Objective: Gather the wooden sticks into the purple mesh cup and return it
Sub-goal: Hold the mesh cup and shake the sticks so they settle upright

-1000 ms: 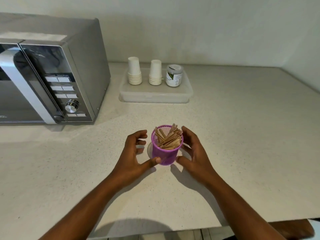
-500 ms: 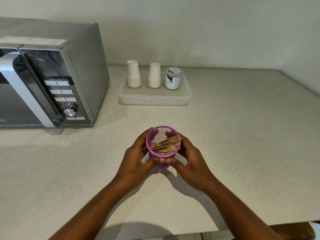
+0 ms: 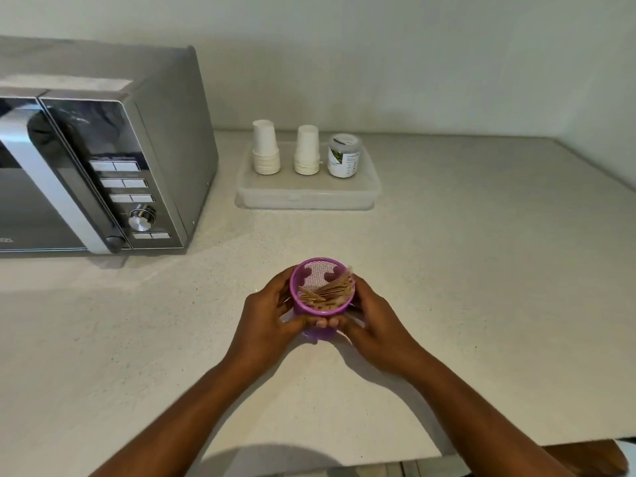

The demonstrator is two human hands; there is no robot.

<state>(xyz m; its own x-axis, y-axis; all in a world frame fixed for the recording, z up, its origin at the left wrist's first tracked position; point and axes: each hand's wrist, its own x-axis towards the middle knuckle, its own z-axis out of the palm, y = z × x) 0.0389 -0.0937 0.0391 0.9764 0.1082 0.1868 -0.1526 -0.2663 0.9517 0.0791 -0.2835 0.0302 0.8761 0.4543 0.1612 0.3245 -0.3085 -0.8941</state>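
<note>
The purple mesh cup (image 3: 321, 309) is in the middle of the white counter, tilted with its mouth toward me. A bundle of wooden sticks (image 3: 327, 291) lies inside it, leaning to the right wall. My left hand (image 3: 268, 316) wraps the cup's left side and my right hand (image 3: 370, 320) wraps its right side; the thumbs meet on the near wall. The hands hide the cup's base, so I cannot tell whether it touches the counter.
A silver microwave (image 3: 96, 160) stands at the back left. Behind the cup a clear lidded box (image 3: 308, 196) carries two stacks of white paper cups (image 3: 265, 149) and a small jar (image 3: 343, 156). The counter's front edge (image 3: 481, 447) is near my forearms.
Both hands went from open beside the upright cup to closed around it. The cup now tilts toward me and the sticks have slid down inside it.
</note>
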